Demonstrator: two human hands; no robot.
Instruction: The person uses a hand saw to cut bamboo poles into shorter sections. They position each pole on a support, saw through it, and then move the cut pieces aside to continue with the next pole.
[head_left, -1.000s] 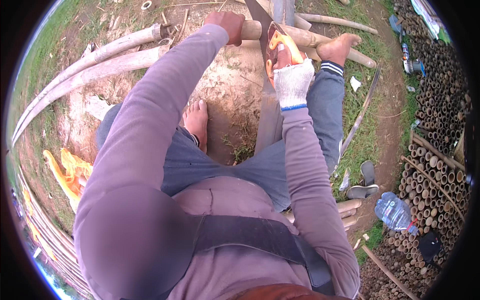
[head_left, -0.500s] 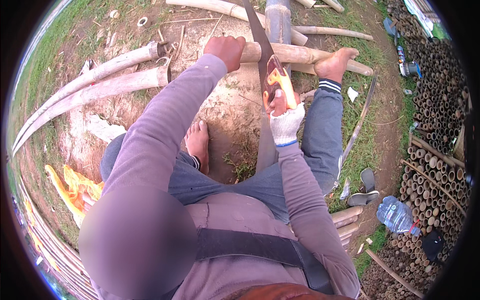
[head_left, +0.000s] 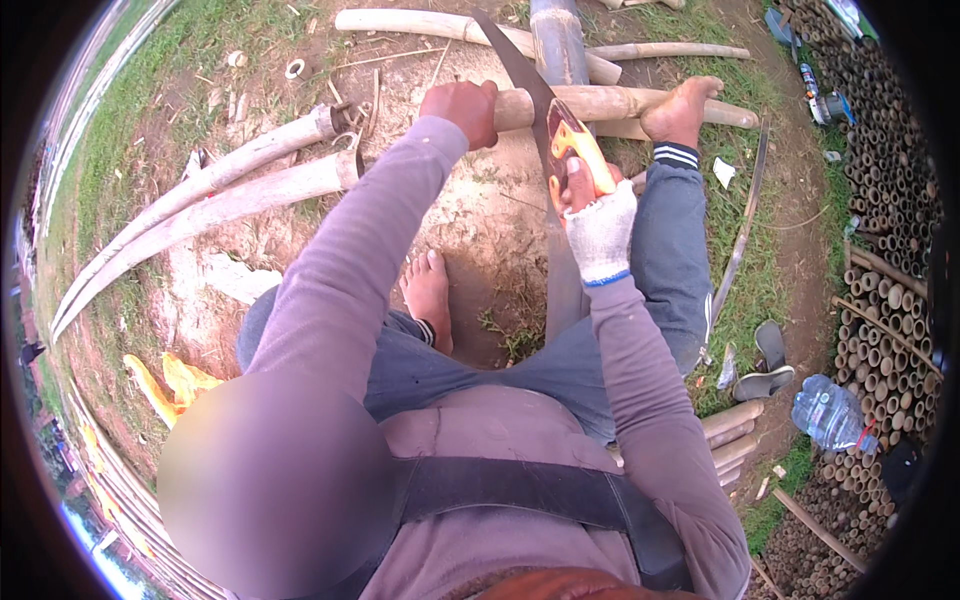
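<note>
A handsaw with an orange and dark handle (head_left: 585, 150) is gripped in my right hand (head_left: 598, 205), which wears a white glove with bare fingertips. Its long dark blade (head_left: 520, 68) slants away to the upper left and crosses a pale bamboo pole (head_left: 625, 103). My left hand (head_left: 462, 112) wraps over the pole's left end, just beside the blade. On the right, my bare foot (head_left: 680, 112) presses on the same pole. Under the pole runs a thick grey bamboo trunk (head_left: 558, 45). Where the teeth meet the pole is too small to tell.
Two long bamboo poles (head_left: 250, 200) lie to the left, and another piece (head_left: 430, 22) lies beyond my hands. To the right are a thin strip (head_left: 742, 235), sandals (head_left: 768, 365), a plastic water jug (head_left: 830, 415) and stacked bamboo (head_left: 890, 300). Orange cloth (head_left: 185, 380) lies at left.
The whole view has shifted, so the scene sits farther right. The saw blade now leans more to the left, and its far tip has come into view. Both hands keep their grip.
</note>
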